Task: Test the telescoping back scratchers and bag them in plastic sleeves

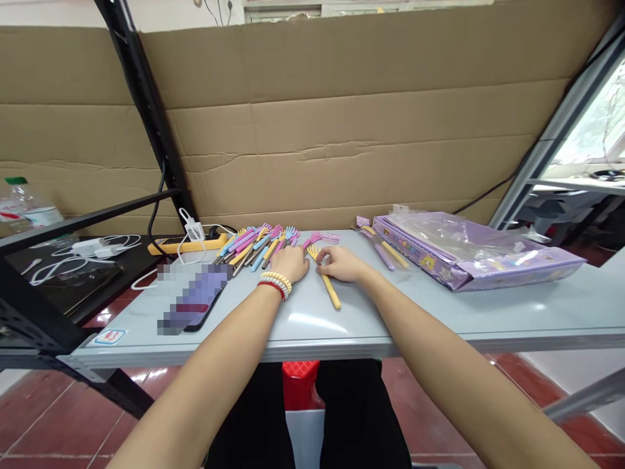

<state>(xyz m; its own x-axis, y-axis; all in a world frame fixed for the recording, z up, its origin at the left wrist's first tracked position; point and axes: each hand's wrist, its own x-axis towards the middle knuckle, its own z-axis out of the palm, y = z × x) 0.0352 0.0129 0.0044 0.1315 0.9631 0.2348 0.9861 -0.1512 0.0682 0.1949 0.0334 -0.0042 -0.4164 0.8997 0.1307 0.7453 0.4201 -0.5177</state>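
Observation:
A yellow fork lies on the grey table, its handle slanting towards me. My right hand pinches it around its neck, just below the yellow tines. To the left, my left hand, with beaded bands on the wrist, rests on the table with its fingers curled. What those fingers hold, if anything, is hidden. Right behind it spreads a pile of forks with purple, blue, yellow and pink handles. A pink fork lies just beyond the gap between my hands.
A purple box with clear plastic lies at the right, beside bagged purple and yellow utensils. At the left are a phone, a yellow power strip and a white charger. A cardboard wall closes the back.

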